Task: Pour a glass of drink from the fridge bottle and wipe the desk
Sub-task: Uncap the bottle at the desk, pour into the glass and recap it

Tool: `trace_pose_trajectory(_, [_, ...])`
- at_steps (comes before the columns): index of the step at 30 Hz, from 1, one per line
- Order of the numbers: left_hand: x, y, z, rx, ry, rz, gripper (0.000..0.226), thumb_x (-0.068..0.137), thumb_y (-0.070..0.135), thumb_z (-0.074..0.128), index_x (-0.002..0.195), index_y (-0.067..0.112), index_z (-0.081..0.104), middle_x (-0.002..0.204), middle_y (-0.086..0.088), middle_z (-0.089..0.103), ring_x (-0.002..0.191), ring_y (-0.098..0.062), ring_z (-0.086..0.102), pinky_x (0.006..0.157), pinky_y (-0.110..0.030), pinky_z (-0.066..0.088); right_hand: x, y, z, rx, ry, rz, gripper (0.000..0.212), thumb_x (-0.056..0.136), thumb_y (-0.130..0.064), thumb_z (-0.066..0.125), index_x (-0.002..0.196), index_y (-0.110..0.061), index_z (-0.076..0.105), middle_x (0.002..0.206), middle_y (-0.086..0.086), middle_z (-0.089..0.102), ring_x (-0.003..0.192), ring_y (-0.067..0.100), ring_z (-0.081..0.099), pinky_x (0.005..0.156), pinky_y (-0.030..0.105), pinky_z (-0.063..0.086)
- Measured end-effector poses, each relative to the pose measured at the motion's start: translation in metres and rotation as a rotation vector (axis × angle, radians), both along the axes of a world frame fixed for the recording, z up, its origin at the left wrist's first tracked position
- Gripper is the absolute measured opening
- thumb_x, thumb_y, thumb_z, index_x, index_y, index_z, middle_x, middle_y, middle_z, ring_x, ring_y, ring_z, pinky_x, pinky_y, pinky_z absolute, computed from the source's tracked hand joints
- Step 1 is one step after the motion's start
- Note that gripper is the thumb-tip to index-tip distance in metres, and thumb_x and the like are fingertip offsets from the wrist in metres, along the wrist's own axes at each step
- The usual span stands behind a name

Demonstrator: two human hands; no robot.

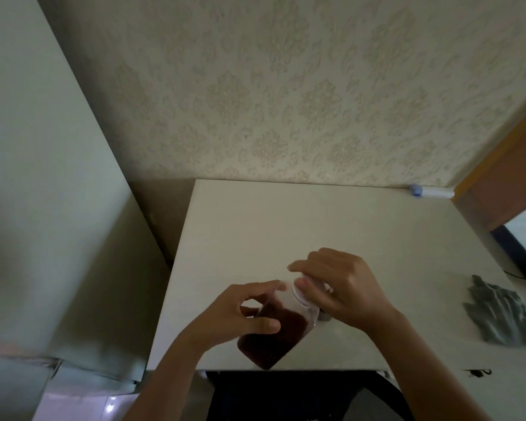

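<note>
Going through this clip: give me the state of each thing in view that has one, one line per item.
bottle: tilted, held over the desk, part full of dark drink
cap: on the bottle's neck, under the right fingers
left hand: grips the bottle's body
right hand: grips the cap
grey cloth: crumpled, lying on the desk, untouched
desk: white; no spill visible

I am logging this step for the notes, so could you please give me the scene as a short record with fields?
bottle: clear, dark brown drink, tilted over the near desk edge
left hand: grips the bottle body
right hand: fingers curled round the bottle top
cloth: grey, crumpled, at the right of the desk, untouched
glass: mostly hidden behind the right hand, cannot tell
</note>
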State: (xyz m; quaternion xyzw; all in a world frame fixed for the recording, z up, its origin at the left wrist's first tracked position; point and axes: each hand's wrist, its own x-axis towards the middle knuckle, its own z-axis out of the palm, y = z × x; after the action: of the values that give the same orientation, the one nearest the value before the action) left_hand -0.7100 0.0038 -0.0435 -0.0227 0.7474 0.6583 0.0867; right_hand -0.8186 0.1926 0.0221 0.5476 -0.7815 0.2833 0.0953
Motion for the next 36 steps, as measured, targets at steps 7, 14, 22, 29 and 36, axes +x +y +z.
trace_pose_trajectory(7, [0.014,0.018,-0.001,-0.186,0.148,0.204,0.051,0.066,0.056,0.068,0.114,0.052,0.053,0.109,0.016,0.063,0.104,-0.006,0.059,0.089,-0.029,0.053,0.02,-0.014,0.008,0.137,-0.089,-0.35,0.038,0.084,-0.035,0.028,0.089,-0.024,0.064,0.049,-0.016,0.041,0.047,0.005,0.04,0.048,0.021,0.03])
trace_pose_trajectory(14, [0.03,0.036,-0.007,-0.337,0.248,0.318,0.053,0.067,0.061,0.065,0.115,0.064,0.044,0.101,0.021,0.06,0.1,-0.003,0.057,0.089,-0.022,0.05,0.028,-0.003,0.017,0.261,-0.186,-0.303,0.032,0.08,-0.044,0.028,0.083,-0.028,0.055,0.056,-0.006,0.052,0.052,0.011,0.047,0.049,0.024,0.035])
trace_pose_trajectory(22, [0.047,0.068,0.007,-0.379,0.28,0.379,0.049,0.064,0.066,0.061,0.108,0.073,0.04,0.097,0.03,0.057,0.095,0.0,0.057,0.083,-0.013,0.049,0.044,0.018,0.022,0.171,-0.081,-0.251,0.037,0.086,-0.033,0.029,0.09,-0.026,0.065,0.05,-0.013,0.044,0.046,0.004,0.038,0.049,0.012,0.029])
trace_pose_trajectory(29, [0.061,0.119,0.006,-0.733,0.362,0.663,0.06,0.074,0.061,0.055,0.124,0.029,0.048,0.102,0.003,0.066,0.087,-0.006,0.052,0.072,-0.001,0.035,0.051,0.034,0.017,0.211,-0.05,-0.391,0.061,0.075,-0.043,0.006,0.102,-0.027,0.059,0.06,-0.007,0.06,0.05,0.011,0.043,0.044,0.021,0.024])
trace_pose_trajectory(36, [0.078,0.151,0.016,-0.701,0.377,0.8,0.064,0.073,0.066,0.058,0.123,0.026,0.056,0.1,0.006,0.066,0.087,-0.006,0.058,0.073,-0.006,0.042,0.074,0.09,0.025,0.148,-0.29,-0.33,0.054,0.083,-0.066,0.024,0.123,-0.039,0.047,0.095,-0.019,0.058,0.088,0.002,0.053,0.075,0.023,0.038])
